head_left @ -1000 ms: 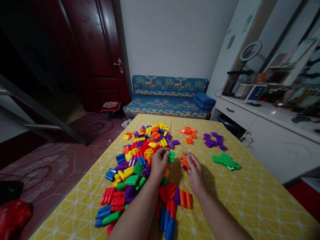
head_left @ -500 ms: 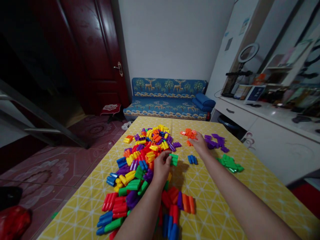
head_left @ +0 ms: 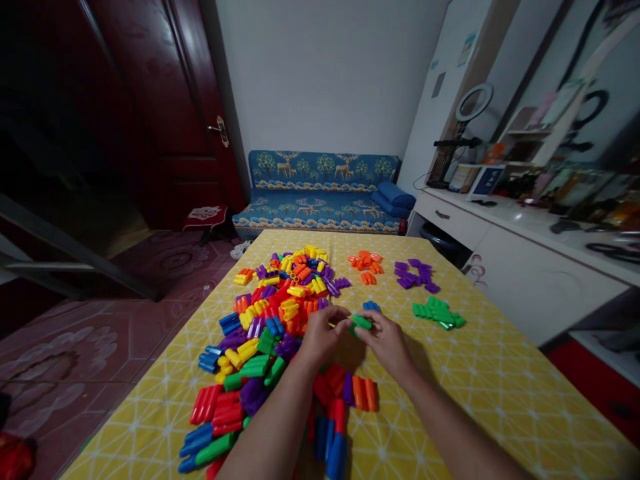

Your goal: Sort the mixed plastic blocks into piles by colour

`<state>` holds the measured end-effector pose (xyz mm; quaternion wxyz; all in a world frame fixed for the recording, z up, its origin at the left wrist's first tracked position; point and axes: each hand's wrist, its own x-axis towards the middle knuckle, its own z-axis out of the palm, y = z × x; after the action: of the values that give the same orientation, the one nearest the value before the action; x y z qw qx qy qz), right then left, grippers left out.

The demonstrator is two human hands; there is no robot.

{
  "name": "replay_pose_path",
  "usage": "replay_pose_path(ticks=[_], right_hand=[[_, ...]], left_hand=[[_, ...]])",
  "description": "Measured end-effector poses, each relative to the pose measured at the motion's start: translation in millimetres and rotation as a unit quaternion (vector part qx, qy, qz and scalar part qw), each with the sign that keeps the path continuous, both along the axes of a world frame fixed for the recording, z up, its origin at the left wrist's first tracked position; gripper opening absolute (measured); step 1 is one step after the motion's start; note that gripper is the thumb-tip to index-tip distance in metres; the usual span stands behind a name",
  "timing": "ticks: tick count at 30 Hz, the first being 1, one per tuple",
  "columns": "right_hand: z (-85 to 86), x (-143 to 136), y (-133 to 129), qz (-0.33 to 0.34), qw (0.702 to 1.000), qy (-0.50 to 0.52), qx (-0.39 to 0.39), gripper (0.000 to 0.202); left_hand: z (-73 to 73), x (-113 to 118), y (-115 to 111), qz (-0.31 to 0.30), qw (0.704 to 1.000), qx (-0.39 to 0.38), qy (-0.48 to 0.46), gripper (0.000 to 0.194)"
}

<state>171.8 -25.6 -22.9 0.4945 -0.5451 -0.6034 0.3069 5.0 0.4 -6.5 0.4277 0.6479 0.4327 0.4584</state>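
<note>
Between my two hands, over the middle of the table, is a green piece (head_left: 361, 323). The fingers of my right hand (head_left: 386, 339) are closed on it. My left hand (head_left: 323, 331) is beside it, its thumb and fingers curled near the piece's left end; whether they grip anything is hard to see. Under and left of my left arm spreads a mixed heap of coloured plastic pieces (head_left: 287, 310). Just beyond my right hand lies a blue piece (head_left: 371, 306), partly hidden. Separate groups of orange (head_left: 366, 260), purple (head_left: 415, 274) and green (head_left: 439, 313) pieces lie farther right.
A yellow patterned cloth (head_left: 480, 400) covers the table. Behind it stands a blue sofa (head_left: 320, 200). On the right is a white cabinet (head_left: 525, 247) with a ring light (head_left: 474, 102). At the left are a dark red door (head_left: 195, 100) and a metal ladder (head_left: 75, 243).
My right hand has moved from the orange group back to the middle and now holds the green piece, which was at my left hand. The view has shifted slightly.
</note>
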Motion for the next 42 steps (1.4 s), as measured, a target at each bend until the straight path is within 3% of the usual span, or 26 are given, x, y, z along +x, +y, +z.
replay_pose_path(ticks=[3, 6, 8, 10, 11, 13, 16, 18, 20, 23, 26, 28, 31, 34, 38, 42], right_hand=[[0.1, 43, 0, -0.130, 0.986, -0.103, 0.005, 0.027], [-0.5, 86, 0, -0.246, 0.933, -0.264, 0.018, 0.029], [-2.3, 102, -1, -0.294, 0.895, -0.328, 0.068, 0.033], [-3.2, 102, -1, -0.315, 0.880, -0.334, 0.125, 0.036], [-2.7, 96, -1, -0.305, 0.887, -0.314, 0.144, 0.036], [0.6, 77, -3, -0.239, 0.931, -0.238, 0.140, 0.030], [9.3, 46, -11, -0.060, 0.994, -0.089, 0.002, 0.023], [15.0, 32, -20, 0.072, 0.989, -0.037, -0.122, 0.024], [19.6, 25, -32, 0.177, 0.960, -0.031, -0.214, 0.035], [25.1, 18, -48, 0.249, 0.940, -0.053, -0.228, 0.051], [28.2, 11, -54, 0.243, 0.955, -0.108, -0.130, 0.053], [27.3, 9, -54, 0.231, 0.957, -0.136, -0.110, 0.048], [22.1, 11, -48, 0.254, 0.941, -0.131, -0.181, 0.031], [17.0, 20, -41, 0.260, 0.931, -0.064, -0.246, 0.019], [16.5, 29, -30, 0.155, 0.954, 0.063, -0.250, 0.027], [18.5, 27, -23, 0.067, 0.967, 0.120, -0.217, 0.035]], left_hand=[[-0.9, -1, 0, 0.032, 0.998, 0.025, 0.038, 0.012], [-4.6, -3, 3, 0.052, 0.997, 0.032, 0.049, 0.014], [-6.9, -4, 5, 0.063, 0.996, 0.035, 0.053, 0.015], [-8.1, -5, 6, 0.080, 0.994, 0.039, 0.056, 0.016], [-8.1, -5, 6, 0.089, 0.994, 0.039, 0.055, 0.017], [-7.5, -6, 6, 0.102, 0.993, 0.039, 0.048, 0.018], [-6.0, -6, 5, 0.103, 0.993, 0.037, 0.037, 0.017], [-5.1, -6, 5, 0.104, 0.993, 0.036, 0.035, 0.017], [-4.3, -5, 4, 0.105, 0.993, 0.036, 0.038, 0.017], [-3.4, -5, 4, 0.103, 0.993, 0.035, 0.048, 0.017], [-3.3, -6, 4, 0.099, 0.994, 0.027, 0.044, 0.017], [-3.7, -6, 4, 0.096, 0.994, 0.023, 0.038, 0.017], [-4.9, -5, 4, 0.094, 0.995, 0.019, 0.036, 0.018], [-5.6, -5, 4, 0.086, 0.995, 0.018, 0.045, 0.017], [-4.0, -4, 3, 0.073, 0.996, 0.004, 0.043, 0.016], [-2.8, -4, 3, 0.068, 0.997, -0.006, 0.039, 0.015]])
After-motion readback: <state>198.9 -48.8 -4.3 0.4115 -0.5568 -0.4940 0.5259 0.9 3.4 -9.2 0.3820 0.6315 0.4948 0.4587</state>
